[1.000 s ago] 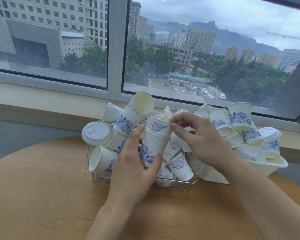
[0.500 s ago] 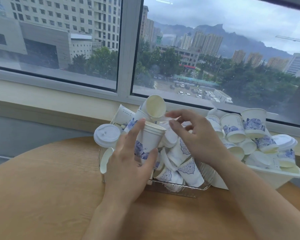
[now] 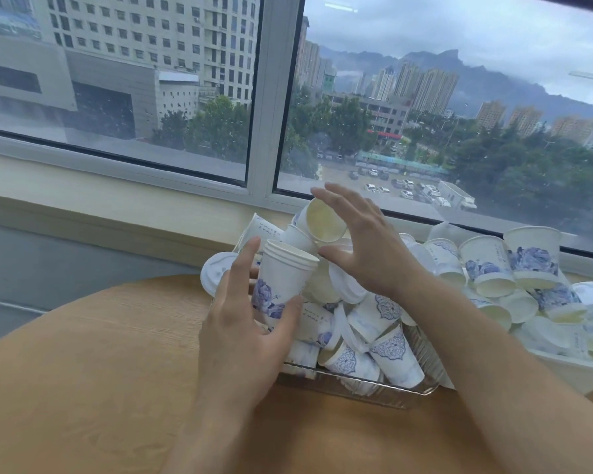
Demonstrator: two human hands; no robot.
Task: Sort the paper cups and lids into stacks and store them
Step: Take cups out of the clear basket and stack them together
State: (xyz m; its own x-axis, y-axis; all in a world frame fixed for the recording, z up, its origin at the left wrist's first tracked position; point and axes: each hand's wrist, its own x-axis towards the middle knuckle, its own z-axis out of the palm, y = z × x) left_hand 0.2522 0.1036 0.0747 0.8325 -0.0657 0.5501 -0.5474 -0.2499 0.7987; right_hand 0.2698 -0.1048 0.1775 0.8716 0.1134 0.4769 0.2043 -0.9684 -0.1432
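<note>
Cups nested into a short stack [image 3: 283,278] are standing upright in the left hand [image 3: 240,336], at the near left edge of the clear tray [image 3: 356,391] that is holding a jumble of loose paper cups and white lids. The left hand is wrapping around the stack's lower half — thumb on the right side over the blue flower print, fingers behind and to the left. The right hand [image 3: 367,251] is hovering open just beside the stack's rim, fingers spread and gripping nothing, reaching toward a tilted cup [image 3: 322,222] lying at the top of the pile.

These cups are looking light and thin-walled, so they are likely crushing easily under a hard squeeze; the rolled rim is the stiffest part, and a gentle hold around the wall below it seems safest. A lid [image 3: 216,271] is leaning at the tray's left end, touching the heap. A second white tray [image 3: 569,367] on the right is carrying more cups. Both trays are sitting on the wooden table [image 3: 100,371] beside the window — the pile is largely unsorted.
</note>
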